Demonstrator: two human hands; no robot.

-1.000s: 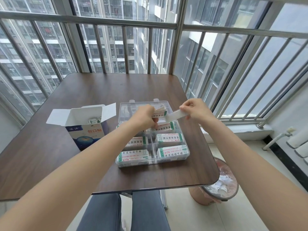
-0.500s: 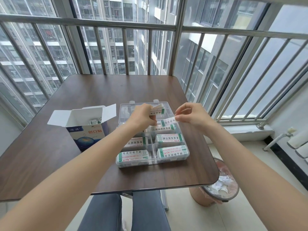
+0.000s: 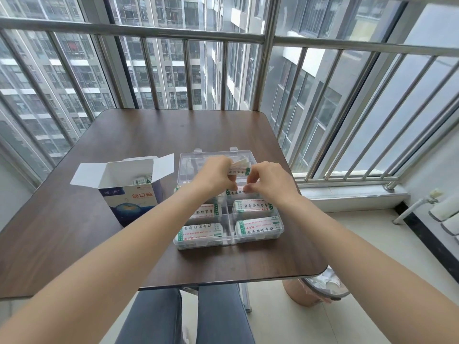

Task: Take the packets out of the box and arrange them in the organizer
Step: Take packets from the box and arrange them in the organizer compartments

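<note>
Mostly, we judge the job well along: the clear organizer on the table already shows stacks of packets in its four near compartments; our left hand grips a small bundle of packets above the far part, and our right hand pinches one packet low over the middle right compartment. What remains, as far as we can see, is placing these and emptying the open box, where a few packets show inside.
</note>
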